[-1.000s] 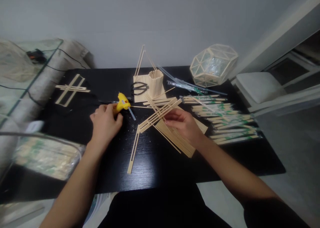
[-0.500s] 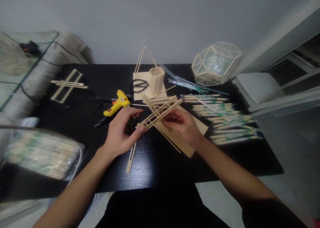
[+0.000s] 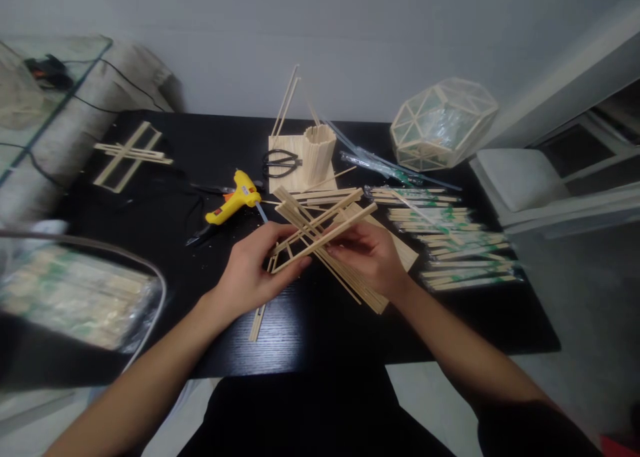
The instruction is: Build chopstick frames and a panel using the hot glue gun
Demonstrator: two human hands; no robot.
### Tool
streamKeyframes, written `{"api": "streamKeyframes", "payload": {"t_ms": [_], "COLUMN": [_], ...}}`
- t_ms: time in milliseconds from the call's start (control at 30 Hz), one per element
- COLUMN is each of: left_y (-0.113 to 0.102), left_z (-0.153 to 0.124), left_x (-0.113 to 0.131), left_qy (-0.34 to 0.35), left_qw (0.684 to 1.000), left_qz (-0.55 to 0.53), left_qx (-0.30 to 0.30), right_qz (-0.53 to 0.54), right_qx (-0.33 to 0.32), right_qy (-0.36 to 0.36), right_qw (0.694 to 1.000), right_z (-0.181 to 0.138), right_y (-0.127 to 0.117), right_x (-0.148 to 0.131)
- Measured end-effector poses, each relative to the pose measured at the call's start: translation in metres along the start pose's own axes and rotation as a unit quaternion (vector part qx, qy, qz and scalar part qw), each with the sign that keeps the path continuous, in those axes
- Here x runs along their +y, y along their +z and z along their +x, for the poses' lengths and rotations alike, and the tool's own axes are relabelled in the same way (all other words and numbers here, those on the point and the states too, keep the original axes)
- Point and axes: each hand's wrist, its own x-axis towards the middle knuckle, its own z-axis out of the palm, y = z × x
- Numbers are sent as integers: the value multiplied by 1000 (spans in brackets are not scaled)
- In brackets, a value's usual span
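A cross-shaped frame of thin wooden sticks [image 3: 345, 227] is held above the table between my two hands. My left hand [image 3: 253, 263] grips its near left end, thumb along the front and fingers behind. On the other side, my right hand [image 3: 370, 255] is closed on the frame near its middle; its fingertips are partly hidden by the sticks. Below the hands lies a flat mat of sticks [image 3: 400, 247], with a few loose sticks [image 3: 257, 323] near my left wrist. A yellow glue gun [image 3: 235, 200] with a clear glue stick in its back rests left of the frame.
Behind stand a stick cup [image 3: 320, 155] on a stick base and black-handled scissors [image 3: 281, 163]. Another crossed frame [image 3: 131, 153] lies far left. Packed sticks [image 3: 450, 233] and a faceted stick-framed shape [image 3: 443, 125] are at right. A bagged bundle [image 3: 80, 297] lies near left.
My left fingers have closed round the frame's end, where they were spread before. The frame has tilted, so its bars show further apart. The camera view has shifted slightly.
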Motion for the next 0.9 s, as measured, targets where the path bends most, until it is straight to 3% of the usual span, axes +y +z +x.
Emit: {"api": "streamKeyframes", "payload": {"t_ms": [900], "left_y": [6], "left_z": [-2], "left_x": [-1], "left_qy": [-1], "left_qw": [1000], "left_qz": [-19], "left_qx": [7], "right_qz": [24], "right_qx": [1], "right_qy": [-28], "right_qw": [999], "right_z": [1], "right_y": [2], "right_x": [4]}}
